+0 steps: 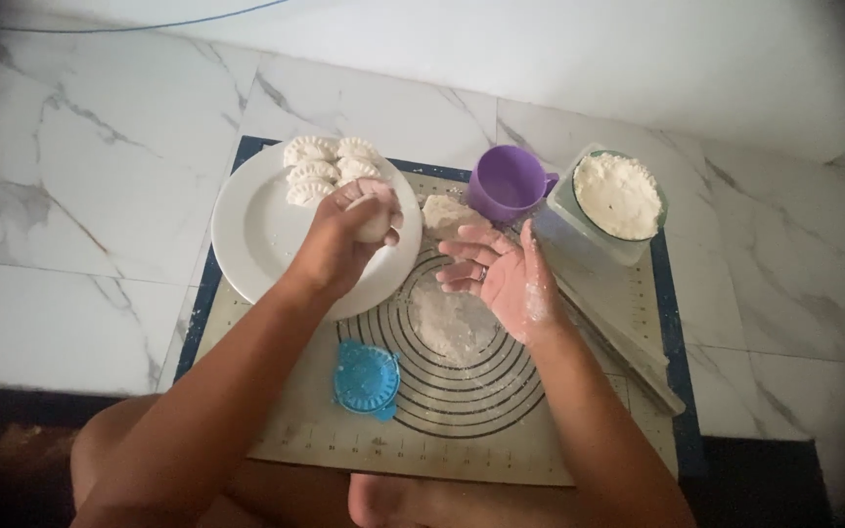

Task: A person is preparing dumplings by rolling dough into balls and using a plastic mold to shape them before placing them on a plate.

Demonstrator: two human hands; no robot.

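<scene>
My left hand [339, 244] curls closed around a soft, pale lump of dough [376, 221], above the right edge of the round white plate [251, 240]. It looks light and squashy, best cupped gently. My floury right hand [501, 274] hovers spread open over the mat's [599, 391] far middle, holding nothing.

A purple mug [509, 183], a blue dumpling press [366, 379], a white plate [251, 235], and a ring-patterned beige mat [501, 430].
</scene>
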